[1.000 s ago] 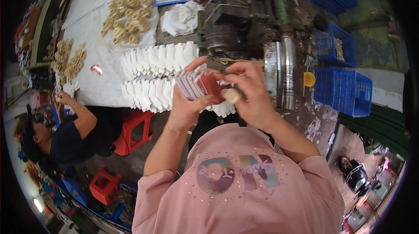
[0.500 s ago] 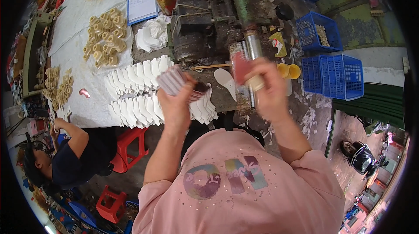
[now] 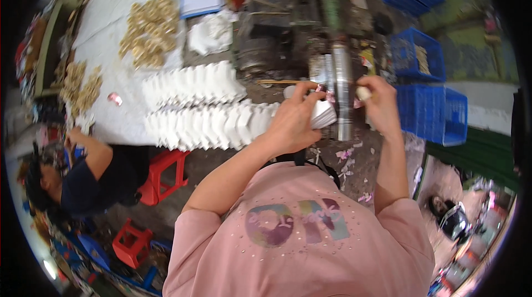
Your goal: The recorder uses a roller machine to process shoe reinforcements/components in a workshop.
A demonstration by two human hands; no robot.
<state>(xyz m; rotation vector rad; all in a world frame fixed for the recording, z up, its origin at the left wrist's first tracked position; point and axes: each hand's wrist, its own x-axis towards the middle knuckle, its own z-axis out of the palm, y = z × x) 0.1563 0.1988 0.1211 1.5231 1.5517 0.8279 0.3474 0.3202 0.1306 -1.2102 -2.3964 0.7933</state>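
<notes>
My left hand (image 3: 292, 122): curled round a white layered stack (image 3: 325, 115), shifted from the white rows (image 3: 205, 126) to the metal cylinder (image 3: 344, 103), where work now centres. My right hand (image 3: 382, 103): cylinder's far side, pinching a pale knob (image 3: 363, 93). Beyond: dark machine (image 3: 263, 47).

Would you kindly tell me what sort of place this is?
Probably a small manufacturing workshop, judging by the dark machine with shiny metal cylinders, the rows of white pieces and the blue plastic crates.
</notes>
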